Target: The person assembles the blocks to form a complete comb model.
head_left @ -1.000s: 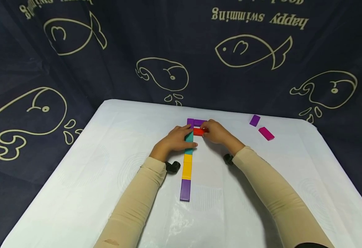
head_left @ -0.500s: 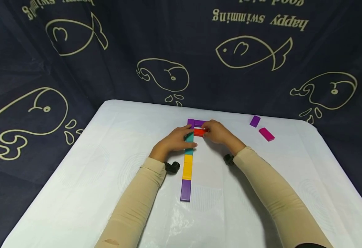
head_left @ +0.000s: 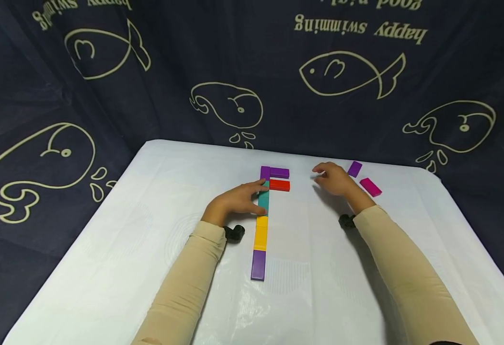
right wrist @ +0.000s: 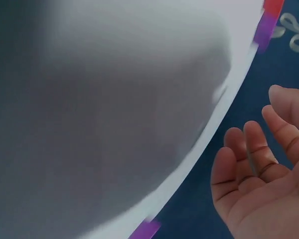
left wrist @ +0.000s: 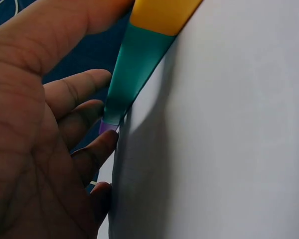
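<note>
Flat blocks form a straight column on the white table, with a purple block (head_left: 258,265) nearest me, then yellow blocks (head_left: 260,238), teal blocks (head_left: 263,203) and another purple one (head_left: 265,172) at the far end. From there, a second purple block (head_left: 280,173) and a red block (head_left: 280,185) stick out to the right, lying apart. My left hand (head_left: 240,198) is beside the teal part, thumb and fingers spread loosely along it; whether they press is unclear. Holding nothing, my right hand (head_left: 335,179) hovers right of the red block, fingers loosely bent, near a loose purple block (head_left: 355,168).
A magenta block (head_left: 370,187) lies just right of my right hand, near the loose purple one. Behind the table's (head_left: 148,191) far edge hangs a dark curtain (head_left: 278,115) with fish drawings. Black wrist cameras (head_left: 234,234) sit on both wrists.
My right hand has let go of the red block and moved right, toward the loose blocks. The red block stays against the column. My left hand has shifted slightly left, thumb lower.
</note>
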Available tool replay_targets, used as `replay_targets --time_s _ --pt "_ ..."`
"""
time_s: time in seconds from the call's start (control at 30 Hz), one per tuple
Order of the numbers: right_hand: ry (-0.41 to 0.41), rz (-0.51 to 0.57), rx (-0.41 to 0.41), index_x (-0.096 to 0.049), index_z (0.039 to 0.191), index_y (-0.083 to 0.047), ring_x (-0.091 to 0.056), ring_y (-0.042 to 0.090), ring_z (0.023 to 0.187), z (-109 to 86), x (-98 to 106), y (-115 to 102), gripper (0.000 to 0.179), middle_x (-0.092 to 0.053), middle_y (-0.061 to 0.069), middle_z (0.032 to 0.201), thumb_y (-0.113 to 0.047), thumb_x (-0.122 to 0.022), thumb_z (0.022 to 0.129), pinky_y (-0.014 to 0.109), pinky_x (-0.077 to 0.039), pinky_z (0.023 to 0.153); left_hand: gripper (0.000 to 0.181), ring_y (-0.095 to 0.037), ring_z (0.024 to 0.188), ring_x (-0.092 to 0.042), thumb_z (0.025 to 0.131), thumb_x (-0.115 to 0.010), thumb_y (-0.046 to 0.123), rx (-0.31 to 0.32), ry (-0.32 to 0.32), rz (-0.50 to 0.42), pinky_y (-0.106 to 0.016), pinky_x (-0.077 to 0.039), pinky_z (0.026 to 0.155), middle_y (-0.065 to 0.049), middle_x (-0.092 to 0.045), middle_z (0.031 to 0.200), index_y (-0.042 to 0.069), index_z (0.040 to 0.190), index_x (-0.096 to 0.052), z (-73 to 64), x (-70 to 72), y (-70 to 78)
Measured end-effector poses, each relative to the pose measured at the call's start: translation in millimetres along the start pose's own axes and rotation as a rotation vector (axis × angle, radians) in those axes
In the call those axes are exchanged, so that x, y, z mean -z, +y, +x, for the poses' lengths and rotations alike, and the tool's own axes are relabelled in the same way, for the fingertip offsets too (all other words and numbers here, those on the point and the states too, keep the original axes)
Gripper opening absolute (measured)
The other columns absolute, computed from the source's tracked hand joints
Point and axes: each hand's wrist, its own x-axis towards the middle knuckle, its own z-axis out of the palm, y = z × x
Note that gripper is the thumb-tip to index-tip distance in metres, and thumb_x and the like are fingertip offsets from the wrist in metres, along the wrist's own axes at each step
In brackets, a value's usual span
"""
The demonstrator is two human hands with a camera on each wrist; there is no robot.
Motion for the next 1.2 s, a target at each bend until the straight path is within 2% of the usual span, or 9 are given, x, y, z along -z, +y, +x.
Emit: replay_targets --time_s 0.13,0.27,0.37,0.5,0.73,0.9,1.07,1.2 --pt "0.031 -0.011 -0.047 -0.058 0.129 0.003 -0.052 0.040 0.116 -10.9 18.0 26.7 0.033 -0.050 0.025 0.133 -0.010 -0.055 0.100 0.052 -0.048 0.090 0.075 -0.025 0.149 -0.019 0.083 -0.077 0.036 0.011 -0.002 -0.015 -0.051 -0.021 0.118 0.005 -0.019 0.165 0.024 0.150 -0.046 -0.3 -0.7 -0.8" --pt "0.069 -0.046 -0.071 -0.056 0.130 0.006 -0.052 0.039 0.105 -18.2 35.0 47.9 0.035 -0.054 0.026 0.120 -0.011 -0.054 0.100 0.051 -0.046 0.084 0.075 -0.026 0.150 -0.017 0.083 -0.077 0.035 0.006 0.003 -0.031 -0.052 -0.019 0.119 0.005 -0.018 0.165 0.024 0.150 -0.046 -0.3 -1.0 -2.9" --pt "0.083 -0.077 -0.089 -0.055 0.130 0.007 -0.049 0.040 0.103 -19.5 45.1 59.6 0.036 -0.053 0.028 0.117 -0.011 -0.055 0.099 0.056 -0.043 0.088 0.075 -0.026 0.150 -0.016 0.083 -0.078 0.035 0.007 0.010 -0.044 -0.052 -0.019 0.119 0.006 -0.018 0.165 0.024 0.150 -0.046 -0.7 -1.3 -4.9" --pt "0.066 -0.113 -0.124 -0.053 0.130 0.006 -0.044 0.047 0.117 -19.4 53.6 72.8 0.037 -0.048 0.032 0.129 -0.011 -0.055 0.098 0.064 -0.035 0.102 0.074 -0.025 0.150 -0.016 0.083 -0.078 0.035 0.011 0.014 -0.060 -0.052 -0.020 0.118 0.007 -0.018 0.164 0.025 0.149 -0.047 -0.6 -2.8 -6.5" --pt "0.037 -0.056 -0.202 -0.040 0.141 0.007 -0.035 0.054 0.128 -19.0 57.6 85.1 0.048 -0.032 0.039 0.143 -0.013 -0.053 0.100 0.067 -0.025 0.109 0.074 -0.028 0.150 -0.015 0.083 -0.078 0.037 0.008 0.022 -0.056 -0.053 -0.019 0.118 0.008 -0.018 0.164 0.026 0.149 -0.047 0.7 -4.9 -7.1" --pt "0.018 -0.013 -0.262 -0.035 0.145 0.005 -0.030 0.055 0.133 -16.7 57.1 89.3 0.052 -0.023 0.040 0.148 -0.018 -0.051 0.100 0.069 -0.021 0.110 0.075 -0.027 0.150 -0.016 0.083 -0.078 0.038 0.004 0.021 -0.041 -0.053 -0.020 0.118 0.008 -0.018 0.164 0.027 0.150 -0.046 1.7 -6.2 -7.2" --pt "-0.012 0.006 -0.258 -0.033 0.148 0.004 -0.023 0.054 0.139 -8.8 55.8 91.7 0.057 -0.021 0.037 0.153 -0.024 -0.052 0.101 0.069 -0.017 0.112 0.075 -0.025 0.149 -0.017 0.083 -0.078 0.038 0.009 0.022 -0.044 -0.053 -0.021 0.118 0.008 -0.017 0.164 0.026 0.150 -0.046 2.1 -5.8 -7.8" --pt "-0.064 -0.017 -0.254 -0.033 0.148 0.003 -0.030 0.053 0.134 -3.5 56.3 93.0 0.057 -0.025 0.036 0.151 -0.024 -0.051 0.101 0.070 -0.022 0.110 0.075 -0.028 0.150 -0.016 0.082 -0.078 0.038 0.011 0.017 -0.043 -0.054 -0.021 0.118 0.008 -0.017 0.165 0.026 0.150 -0.046 1.2 -5.2 -6.9"
